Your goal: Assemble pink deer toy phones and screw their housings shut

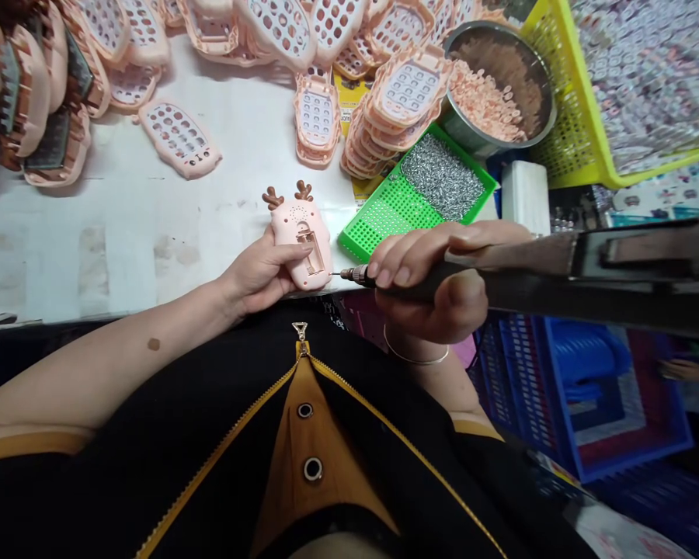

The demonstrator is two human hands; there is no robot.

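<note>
My left hand (268, 268) is closed around a pink toy phone (318, 217) with brown antlers, its back facing up and the thumb lying over the uncovered battery compartment. In my right hand (436, 276) is a dark power screwdriver (524, 283), held nearly level. Its thin bit reaches the lower right corner of the toy phone, by a screw hole. Just beyond the screwdriver tip stands a green basket (378, 229) with many small silver screws (443, 177) heaped at its far end.
Stacked pink phone shells (396, 109) and a loose pink shell (179, 138) lie on the white table (227, 194). A metal bowl (544, 116) holds small pink parts. A yellow crate (599, 155) of bagged pieces stands right, blue crates (623, 458) below.
</note>
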